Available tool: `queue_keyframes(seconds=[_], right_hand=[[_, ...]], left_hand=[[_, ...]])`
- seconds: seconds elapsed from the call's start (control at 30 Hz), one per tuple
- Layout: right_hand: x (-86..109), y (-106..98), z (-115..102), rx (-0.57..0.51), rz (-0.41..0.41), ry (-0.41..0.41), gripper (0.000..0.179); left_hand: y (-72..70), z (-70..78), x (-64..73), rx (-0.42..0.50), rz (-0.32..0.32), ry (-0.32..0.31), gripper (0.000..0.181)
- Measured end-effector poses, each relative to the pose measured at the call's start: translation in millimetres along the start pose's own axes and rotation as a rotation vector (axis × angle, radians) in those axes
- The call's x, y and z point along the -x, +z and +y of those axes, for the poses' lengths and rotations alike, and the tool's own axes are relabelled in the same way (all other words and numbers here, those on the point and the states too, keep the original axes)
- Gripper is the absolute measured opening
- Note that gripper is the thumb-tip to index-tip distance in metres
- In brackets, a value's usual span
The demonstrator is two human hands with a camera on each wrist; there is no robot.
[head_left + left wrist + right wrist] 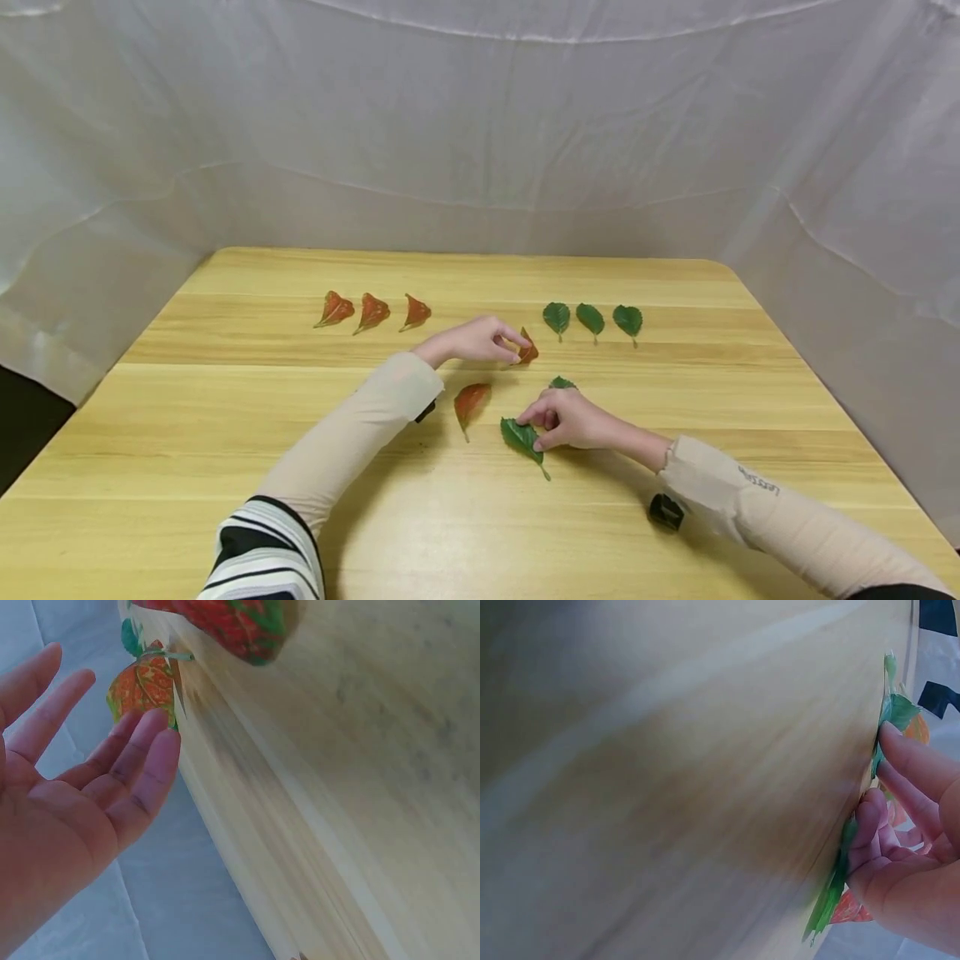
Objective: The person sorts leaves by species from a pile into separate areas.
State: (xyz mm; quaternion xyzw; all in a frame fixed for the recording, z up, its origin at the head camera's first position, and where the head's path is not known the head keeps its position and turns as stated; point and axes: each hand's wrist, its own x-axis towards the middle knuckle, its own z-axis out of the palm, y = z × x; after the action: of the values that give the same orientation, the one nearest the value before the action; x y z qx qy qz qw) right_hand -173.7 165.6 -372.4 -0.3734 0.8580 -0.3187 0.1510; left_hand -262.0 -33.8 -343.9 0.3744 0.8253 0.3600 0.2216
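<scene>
My left hand (pixel 483 340) is over the middle of the table, its fingertips at a red leaf (pixel 529 347). In the left wrist view its fingers (pixel 146 769) are spread and loosely bent, an orange-red leaf (pixel 141 684) just beyond them. My right hand (pixel 573 419) pinches a green leaf (pixel 517 435) between thumb and forefinger; the leaf's stem points toward me. Another green leaf (pixel 562 382) lies behind that hand, partly hidden by it. Between the hands lies a red leaf (pixel 471 402) with its stem toward me.
Three red leaves (pixel 373 311) form a row at the back left of the wooden table (pixel 420 533). Three green leaves (pixel 590 318) form another at the back right. Pale cloth (pixel 480 125) hangs around the table's back and sides.
</scene>
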Motion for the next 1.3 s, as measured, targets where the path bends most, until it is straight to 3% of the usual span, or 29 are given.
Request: queue_keyframes(seconds=[0.3,0.5,0.63,0.87,0.97,1.1,1.3], right_hand=[[0.4,-1,1,0.001,-0.004,0.001,0.029],[1.0,-1,2,-0.007,-0.007,0.004,0.029],[1.1,0,2,-0.007,-0.004,0.005,0.029],[0.4,-1,0,-0.011,-0.003,0.007,0.029],[0.2,-2,-1,-0.01,-0.003,0.009,0.029],[-0.1,-2,-1,-0.01,-0.003,0.011,0.029],[-0.5,-1,-1,-0.006,-0.002,0.01,0.029]], left_hand=[[3.7,2.5,-6.0,-0.073,-0.004,-0.033,0.037],[5.2,4.7,-8.2,-0.088,0.036,-0.028,0.035],[5.2,4.1,-9.3,-0.08,0.116,-0.035,0.027],[3.2,3.7,-8.9,-0.029,0.344,-0.072,0.011],[1.0,3.0,-7.0,0.009,0.412,-0.082,0.006],[-2.1,1.7,-3.0,0.04,0.445,-0.097,0.006],[-6.3,1.2,6.6,0.029,0.437,-0.128,0.02]])
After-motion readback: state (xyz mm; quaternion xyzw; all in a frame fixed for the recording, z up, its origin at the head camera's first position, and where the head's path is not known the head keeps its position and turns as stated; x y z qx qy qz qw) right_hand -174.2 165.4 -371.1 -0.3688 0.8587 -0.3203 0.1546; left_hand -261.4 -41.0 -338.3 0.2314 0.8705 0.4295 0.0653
